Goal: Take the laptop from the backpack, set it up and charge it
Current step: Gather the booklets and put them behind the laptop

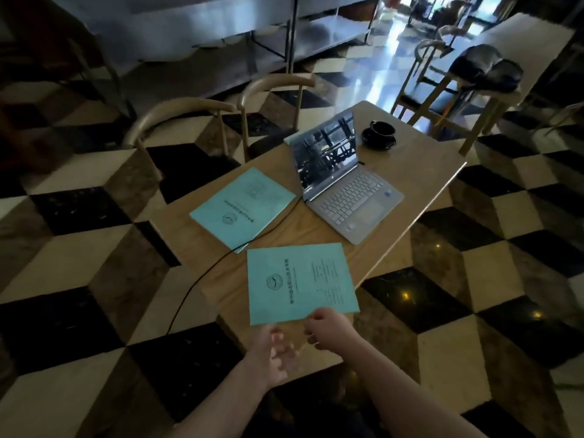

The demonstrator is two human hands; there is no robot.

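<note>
1. Head view, looking down on a wooden table point(420, 172) that stands on a checkered floor point(79, 254).
2. Silver laptop point(339, 184) lies open on the far half of the table, its dark screen upright and reflecting the room, its keyboard facing the table's right edge.
3. Black cable point(221, 263) runs from the laptop's left side, passes over the corner of a teal booklet point(241, 208), and drops off the table's left edge to the floor.
4. Second teal booklet point(300, 281) lies flat near the table's near edge, just beyond both hands.
5. Right hand point(325, 328) has its fingers curled, with thumb and forefinger at the near edge of this booklet; whether they pinch the paper or only touch it cannot be told.
6. Left hand point(275, 352) hovers over the table's near end, fingers loosely curled and parted, holding nothing.
7. Black cup on a saucer point(380, 132) stands at the far corner, beside the laptop's screen.
8. Two wooden chairs point(189, 137) stand along the table's left side.
9. Dark bag point(486, 71) rests on a neighbouring table at upper right.
</note>
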